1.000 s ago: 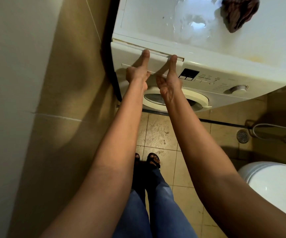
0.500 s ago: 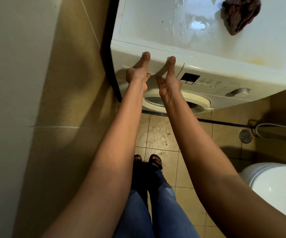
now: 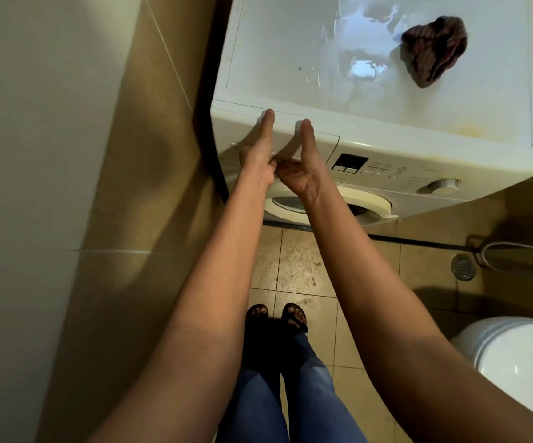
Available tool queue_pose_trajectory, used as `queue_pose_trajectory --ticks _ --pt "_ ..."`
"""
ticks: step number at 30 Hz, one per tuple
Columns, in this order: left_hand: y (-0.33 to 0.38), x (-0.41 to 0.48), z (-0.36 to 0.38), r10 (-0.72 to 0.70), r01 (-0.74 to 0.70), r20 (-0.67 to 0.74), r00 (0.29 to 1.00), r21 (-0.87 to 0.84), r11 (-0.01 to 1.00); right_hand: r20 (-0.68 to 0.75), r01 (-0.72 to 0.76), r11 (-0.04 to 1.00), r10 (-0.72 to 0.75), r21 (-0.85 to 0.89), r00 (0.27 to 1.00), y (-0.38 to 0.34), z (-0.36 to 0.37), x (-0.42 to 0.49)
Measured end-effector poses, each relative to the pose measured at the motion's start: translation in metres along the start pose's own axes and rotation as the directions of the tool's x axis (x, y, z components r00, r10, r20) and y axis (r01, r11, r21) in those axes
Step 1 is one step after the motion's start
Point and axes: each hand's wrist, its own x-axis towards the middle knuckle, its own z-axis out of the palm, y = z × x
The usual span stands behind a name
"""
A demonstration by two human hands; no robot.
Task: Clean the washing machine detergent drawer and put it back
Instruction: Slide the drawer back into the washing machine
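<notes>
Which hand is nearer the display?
Right. The right hand is at the drawer front, just left of the display in the picture. The left hand touches it on its far side, farther from the display.

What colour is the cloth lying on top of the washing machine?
The cloth is dark reddish-brown, faintly striped; head view.
</notes>
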Motion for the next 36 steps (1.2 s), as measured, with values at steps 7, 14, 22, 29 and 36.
queue_pose_trajectory --ticks 7,14,22,29,36 --pt "0.013 0.003 0.005 -0.034 0.034 -0.003 0.999 -0.005 0.999 0.062 -0.014 0.978 0.001 0.206 0.998 0.0 0.002 0.013" --pt "0.008 0.005 0.001 -0.047 0.044 0.062 0.997 0.037 0.998 0.047 0.103 0.993 -0.106 0.061 0.993 0.011 0.0 0.019" --pt "-0.014 0.004 -0.013 -0.062 0.062 0.007 0.998 0.023 0.998 -0.074 0.126 0.992 -0.125 0.002 0.989 0.034 -0.016 0.012" --pt "-0.025 -0.004 -0.028 -0.023 0.027 0.08 0.997 -0.057 0.998 -0.035 0.114 0.993 -0.114 0.023 0.993 0.035 -0.023 0.002" --pt "-0.04 -0.022 -0.051 -0.016 0.024 0.098 0.995 -0.081 0.996 -0.043 0.118 0.992 -0.12 -0.039 0.992 0.051 -0.036 -0.021"
